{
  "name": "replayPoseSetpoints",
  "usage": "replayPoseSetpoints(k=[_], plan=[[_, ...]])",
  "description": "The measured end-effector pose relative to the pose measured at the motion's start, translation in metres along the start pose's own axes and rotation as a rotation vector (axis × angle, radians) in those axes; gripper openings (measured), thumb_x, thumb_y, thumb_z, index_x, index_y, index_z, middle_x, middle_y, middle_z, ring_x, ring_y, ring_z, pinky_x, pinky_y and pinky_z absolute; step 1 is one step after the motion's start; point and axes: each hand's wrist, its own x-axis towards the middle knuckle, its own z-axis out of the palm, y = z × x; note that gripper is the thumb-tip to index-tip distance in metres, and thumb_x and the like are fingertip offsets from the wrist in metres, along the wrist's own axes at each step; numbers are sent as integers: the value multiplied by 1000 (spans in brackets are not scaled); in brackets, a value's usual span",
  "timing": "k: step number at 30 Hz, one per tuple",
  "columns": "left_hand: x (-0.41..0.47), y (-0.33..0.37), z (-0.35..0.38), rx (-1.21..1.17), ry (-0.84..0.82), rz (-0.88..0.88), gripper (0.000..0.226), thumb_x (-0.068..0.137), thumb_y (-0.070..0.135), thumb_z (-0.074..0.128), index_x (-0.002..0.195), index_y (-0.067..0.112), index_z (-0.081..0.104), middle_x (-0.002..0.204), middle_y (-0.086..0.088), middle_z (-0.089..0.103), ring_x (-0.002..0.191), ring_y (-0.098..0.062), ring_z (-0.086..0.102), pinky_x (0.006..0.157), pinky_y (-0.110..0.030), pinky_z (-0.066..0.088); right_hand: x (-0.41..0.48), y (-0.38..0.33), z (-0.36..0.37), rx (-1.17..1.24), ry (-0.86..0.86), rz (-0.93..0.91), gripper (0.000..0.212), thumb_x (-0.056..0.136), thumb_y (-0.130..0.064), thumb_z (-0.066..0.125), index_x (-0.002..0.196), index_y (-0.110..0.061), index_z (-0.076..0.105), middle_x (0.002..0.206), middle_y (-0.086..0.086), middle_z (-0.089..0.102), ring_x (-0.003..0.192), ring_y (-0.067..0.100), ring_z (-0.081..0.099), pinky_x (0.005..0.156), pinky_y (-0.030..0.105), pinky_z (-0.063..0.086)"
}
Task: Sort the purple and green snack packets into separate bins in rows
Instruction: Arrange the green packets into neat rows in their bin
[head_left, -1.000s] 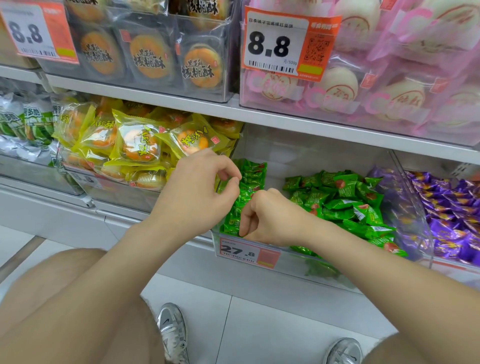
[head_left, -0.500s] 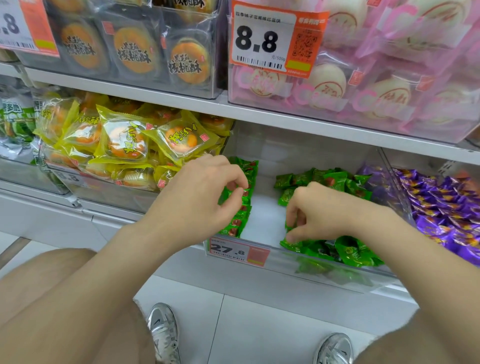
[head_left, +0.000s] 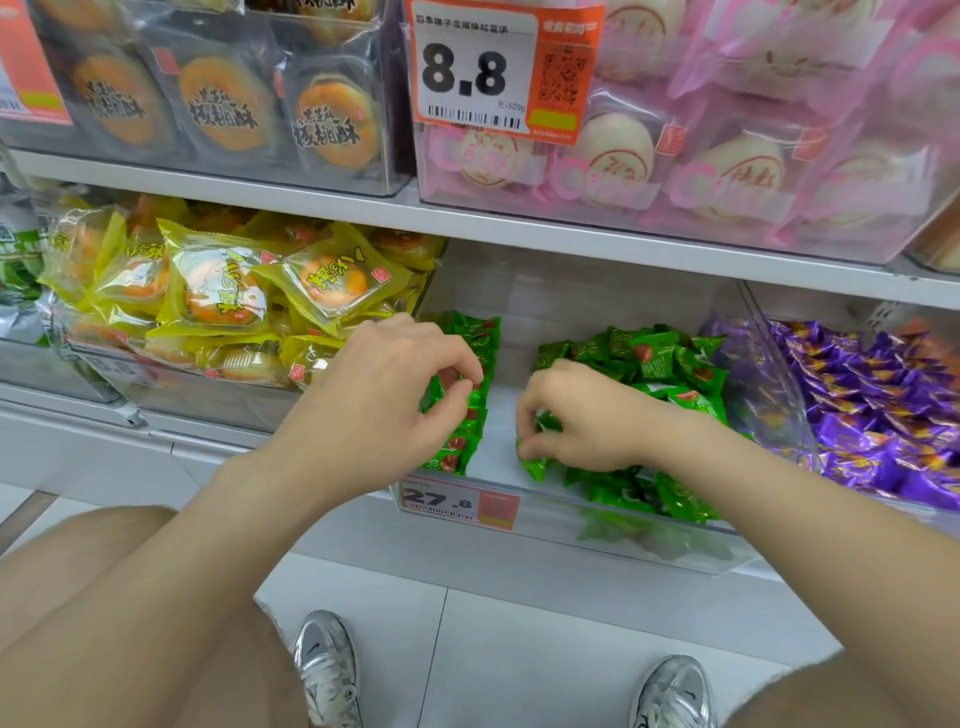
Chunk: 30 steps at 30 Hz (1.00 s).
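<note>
A clear bin (head_left: 613, 509) on the lower shelf holds green snack packets. A neat row of green packets (head_left: 467, 395) runs along its left wall, and a loose heap of green packets (head_left: 660, 364) fills its right side. My left hand (head_left: 384, 400) rests over the row with thumb and fingers curled against the packets. My right hand (head_left: 582, 421) pinches a green packet (head_left: 535, 462) at the front of the heap. Purple packets (head_left: 883, 405) fill the neighbouring bin on the right, and a few lie behind the clear divider (head_left: 763, 364).
Yellow pastry packs (head_left: 228, 291) fill the bin to the left. The upper shelf (head_left: 519, 228) carries boxed pastries and an 8.8 price tag (head_left: 498, 67). A 27.8 price tag (head_left: 460, 501) hangs on the bin's front. My shoes (head_left: 327, 670) stand on white floor tiles below.
My right hand left the row beside my left hand, went right to the front of the green heap and took hold of a packet. My left hand stayed over the row.
</note>
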Motion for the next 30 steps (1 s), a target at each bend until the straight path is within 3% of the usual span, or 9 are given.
replayPoseSetpoints(k=[2,6,8,10,13,17,21,25,30], plan=[[0,-2,0,-15,-6,-1,10,97,34,69,105,34,75,84,22,66,80,-2,51,78,-34,44,-3,-3,-11,183,155,-2,15,93,-39,75,88,-28,67,85,-15,68,86,5,59,80,33,49],[1,-2,-4,-68,-79,-68,47,91,67,62,130,42,68,99,28,71,88,1,54,81,-32,44,-15,-28,-27,697,294,0,16,95,-35,76,93,-20,70,76,0,72,63,12,57,59,29,47],[0,1,-9,-129,-99,-78,47,89,62,68,133,46,65,100,29,73,91,1,56,84,-27,44,-20,-41,-28,895,404,30,21,90,-36,81,90,-17,74,72,8,72,59,15,52,52,31,42],[0,1,-14,-241,-98,-118,42,88,48,78,129,45,67,95,26,75,92,3,61,81,-13,43,-24,-49,-29,982,451,60,25,84,-40,84,89,-17,76,73,9,73,62,17,54,53,33,42],[-4,0,-20,-311,-61,-191,37,82,33,88,114,38,72,85,23,75,87,2,64,75,-6,42,-30,-50,-32,1072,304,2,24,82,-29,85,100,-13,78,88,11,79,77,18,68,70,35,55],[-9,-1,-24,-235,-45,-169,30,80,32,87,104,35,69,81,22,73,85,-2,62,74,-9,43,-28,-41,-36,1004,219,13,19,90,-9,79,109,-7,78,89,13,80,78,18,74,72,28,59],[-10,-9,-24,-126,22,-120,15,88,22,77,98,33,74,85,17,65,84,3,56,73,-8,35,-21,-44,-27,785,188,44,11,91,-16,82,100,-11,78,77,8,78,71,24,76,68,38,64],[-10,-16,-23,-63,80,-159,15,90,15,74,95,29,75,81,18,62,83,12,52,74,-4,32,-11,-55,-11,678,60,58,17,88,-18,85,101,-10,78,73,4,78,66,16,77,65,29,62],[-10,-15,-21,-61,46,-162,13,90,18,75,94,30,76,78,20,59,82,12,52,73,-5,33,8,-62,1,461,25,-14,14,87,-27,86,100,-22,82,74,-5,77,68,2,72,73,21,58]])
